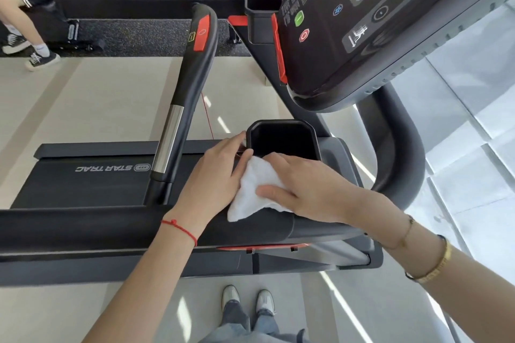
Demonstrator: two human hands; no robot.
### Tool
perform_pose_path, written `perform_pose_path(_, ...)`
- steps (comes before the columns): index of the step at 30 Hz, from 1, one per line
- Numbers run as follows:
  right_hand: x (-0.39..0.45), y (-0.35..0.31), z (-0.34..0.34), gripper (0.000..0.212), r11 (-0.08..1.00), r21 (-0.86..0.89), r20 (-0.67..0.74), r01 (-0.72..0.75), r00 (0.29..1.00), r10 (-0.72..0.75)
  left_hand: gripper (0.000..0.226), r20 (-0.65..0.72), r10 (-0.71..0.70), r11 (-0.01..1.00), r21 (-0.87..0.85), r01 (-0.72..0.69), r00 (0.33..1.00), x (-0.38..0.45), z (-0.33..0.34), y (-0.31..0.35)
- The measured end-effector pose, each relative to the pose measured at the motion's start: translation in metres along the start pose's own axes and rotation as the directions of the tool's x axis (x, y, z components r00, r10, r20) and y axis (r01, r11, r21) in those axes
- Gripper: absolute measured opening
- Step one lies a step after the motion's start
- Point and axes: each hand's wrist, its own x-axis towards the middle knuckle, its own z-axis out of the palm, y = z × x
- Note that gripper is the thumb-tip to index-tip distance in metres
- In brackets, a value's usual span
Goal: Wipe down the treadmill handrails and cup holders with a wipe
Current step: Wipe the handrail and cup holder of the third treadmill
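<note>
Risk 1: loss of the wipe into the near cup holder (282, 145). The white wipe (257, 189) lies on the near handrail (83, 224) with its upper corner at the cup holder's lower-left rim. The pocket is deep and dark, and its floor cannot be seen. If the cloth is pushed over the rim without a firm grip, it may drop in or bunch at the bottom, and the walls would go uncleaned.

Risk 2: the wipe folding under the palm. It is crumpled, with a loose tail hanging toward the person. A stroke along the rail could roll it up, so that bare skin rather than cloth meets the rail.

Risk 3: accidental control contact. The console (376, 22), with its green and red buttons, overhangs the cup holder closely. A raised hand or forearm could press a key. The red panel on the inner grip bar (192, 83) is a similar hazard during work on that bar.

Position of the wipe relative to the hands: the right hand (312, 189) lies flat over the wipe's right half, fingers extended and pressing it down, thumb across its lower edge. The left hand (220, 172) rests just beside the wipe's left edge, fingers straight, fingertips touching the cup holder's left rim. Neither hand is curled round the cloth. The hands sit close together, with the wipe between and partly under them. The far cup holder (262, 17) is well apart from both hands.
</note>
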Motion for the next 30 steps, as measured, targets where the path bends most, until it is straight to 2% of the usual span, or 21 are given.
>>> perform_pose_path(5, -0.032, 0.027, -0.019, 0.04, 0.993, 0.087, 0.011, 0.075, 0.997, -0.077, 0.044, -0.012, 0.017, 1.0, -0.01, -0.017, 1.0, -0.002, -0.001, 0.002)
perform_pose_path(8, -0.045, 0.036, -0.024, 0.045, 0.992, 0.046, -0.01, 0.114, 0.994, -0.113, 0.045, -0.011, 0.01, 1.0, 0.007, -0.01, 1.0, -0.002, -0.001, 0.003)
perform_pose_path(15, -0.008, 0.005, 0.001, 0.042, 0.998, 0.049, -0.027, 0.045, 0.999, -0.044, 0.046, 0.019, -0.004, 1.0, 0.022, 0.003, 1.0, -0.002, -0.001, 0.003)
perform_pose_path(23, -0.041, 0.031, -0.014, 0.035, 0.989, 0.098, -0.082, 0.109, 0.991, -0.101, 0.045, 0.005, -0.006, 1.0, 0.018, 0.006, 1.0, -0.003, -0.003, 0.005)
perform_pose_path(26, -0.045, 0.035, -0.016, 0.04, 0.977, 0.142, -0.164, 0.157, 0.978, -0.133, 0.046, -0.002, -0.002, 1.0, 0.015, 0.002, 1.0, -0.004, -0.003, 0.006)
perform_pose_path(30, -0.029, 0.034, -0.016, 0.04, 0.974, 0.204, -0.369, 0.1, 0.929, -0.018, 0.048, 0.004, 0.007, 1.0, 0.015, -0.007, 1.0, -0.003, -0.003, 0.006)
